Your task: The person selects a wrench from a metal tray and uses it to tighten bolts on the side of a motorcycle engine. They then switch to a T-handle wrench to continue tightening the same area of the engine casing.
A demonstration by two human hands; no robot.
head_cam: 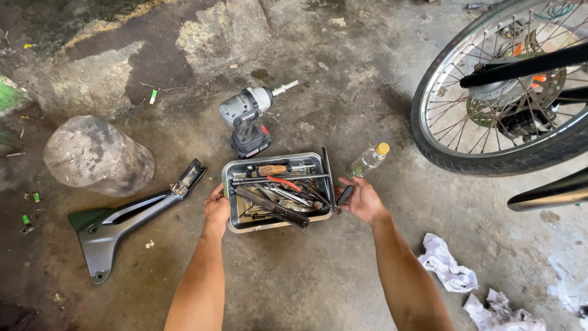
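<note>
Stained concrete floor: both hands' fingers grip a dented metal tray (pixel 231 173) of greasy tools, left hand (pixel 216 207), right hand (pixel 362 200).

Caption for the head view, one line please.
Both hands, left and right, grip a metal tool tray on a concrete floor beside a cordless drill and a spoked wheel.

A rectangular metal tray (pixel 231 168) lies flat on the concrete floor (pixel 343 270), full of hand tools: wrenches, a wooden-handled screwdriver (pixel 272 170), red-handled pliers (pixel 285 183) and a black ribbed handle (pixel 275 210).
</note>
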